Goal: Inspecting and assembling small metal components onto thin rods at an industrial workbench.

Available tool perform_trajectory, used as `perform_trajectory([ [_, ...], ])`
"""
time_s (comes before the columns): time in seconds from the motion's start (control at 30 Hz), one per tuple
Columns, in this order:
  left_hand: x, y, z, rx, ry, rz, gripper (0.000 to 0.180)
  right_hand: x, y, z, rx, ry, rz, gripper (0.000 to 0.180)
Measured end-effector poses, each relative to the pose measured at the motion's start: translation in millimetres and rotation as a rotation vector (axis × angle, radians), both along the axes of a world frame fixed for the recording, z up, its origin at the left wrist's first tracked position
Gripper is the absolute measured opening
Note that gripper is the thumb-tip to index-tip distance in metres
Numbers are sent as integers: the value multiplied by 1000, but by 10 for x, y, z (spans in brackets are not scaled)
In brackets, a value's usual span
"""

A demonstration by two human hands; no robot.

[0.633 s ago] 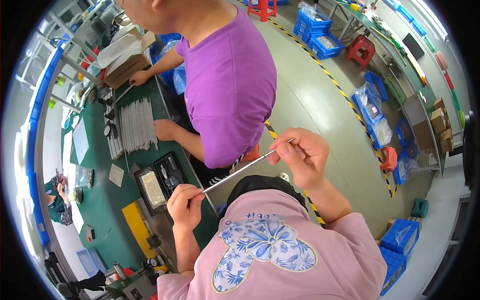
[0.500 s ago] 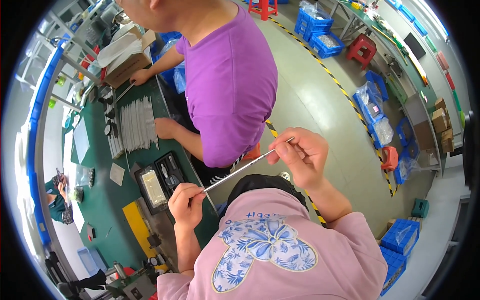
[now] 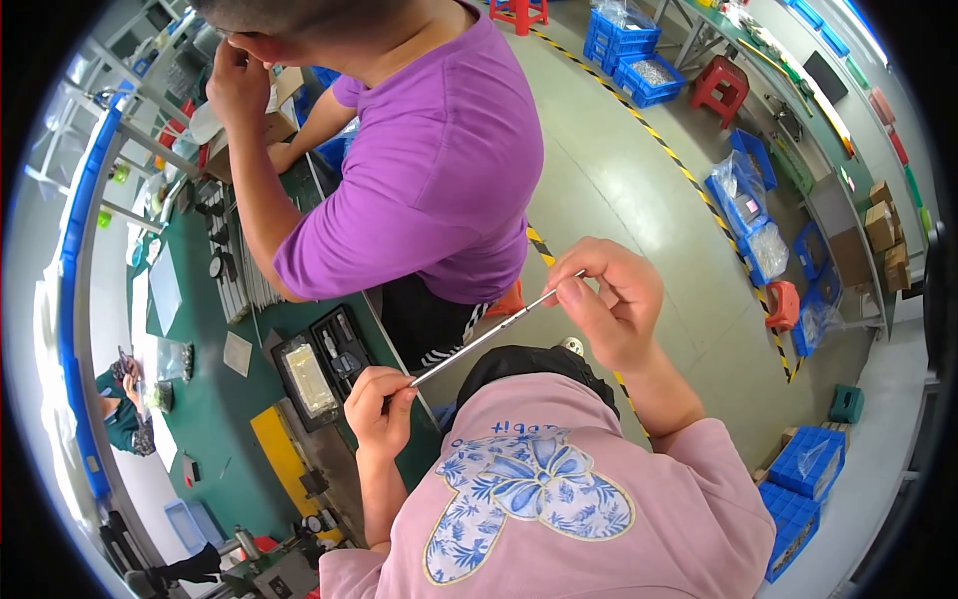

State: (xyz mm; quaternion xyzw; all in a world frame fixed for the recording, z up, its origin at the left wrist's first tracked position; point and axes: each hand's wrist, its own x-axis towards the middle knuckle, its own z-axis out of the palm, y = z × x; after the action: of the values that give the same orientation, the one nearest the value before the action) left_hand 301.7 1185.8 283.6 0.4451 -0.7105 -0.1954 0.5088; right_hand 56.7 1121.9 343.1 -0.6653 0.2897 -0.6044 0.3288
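A slim metal rod (image 3: 477, 342) spans the space in front of my chest, slanting up to the right, with a narrower section toward its right end. My left hand (image 3: 379, 411) pinches its lower left end between thumb and fingers. At the upper right end, my right hand (image 3: 617, 307) grips the thin tip the same way. Left of my left hand, an open black case (image 3: 339, 344) with a micrometer-like gauge and a pale yellowish block lies on the green workbench (image 3: 215, 384).
A co-worker in a purple shirt (image 3: 429, 180) sits at the bench ahead, partly hiding a row of thin rods (image 3: 261, 285). A yellow-edged plate (image 3: 279, 454) lies at left. Blue crates (image 3: 793, 499) stand at lower right. Red stools (image 3: 720, 92) are farther off.
The co-worker has raised one hand toward the head, the arm now covering much of the rods on the bench. My hands still hold the rod, almost unmoved.
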Motion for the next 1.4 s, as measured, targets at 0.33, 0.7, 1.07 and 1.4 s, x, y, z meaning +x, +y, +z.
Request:
perform_trajectory([
  [0.33, 34, 26, -9, -7, 5, 23, 8, 5, 44, 45, 38, -46, -7, 8],
  [0.7, 9, 48, 9, 44, 8, 21, 11, 30, 70, -23, 121, -56, 36, 6],
  [1.07, 53, 61, 9, 16, -25, 55, 9, 137, 102, -65, 157, -115, -13, 8],
  [1.4, 27, 111, -9, 86, 11, -18, 13, 118, 144, -46, 170, -139, -6, 9],
])
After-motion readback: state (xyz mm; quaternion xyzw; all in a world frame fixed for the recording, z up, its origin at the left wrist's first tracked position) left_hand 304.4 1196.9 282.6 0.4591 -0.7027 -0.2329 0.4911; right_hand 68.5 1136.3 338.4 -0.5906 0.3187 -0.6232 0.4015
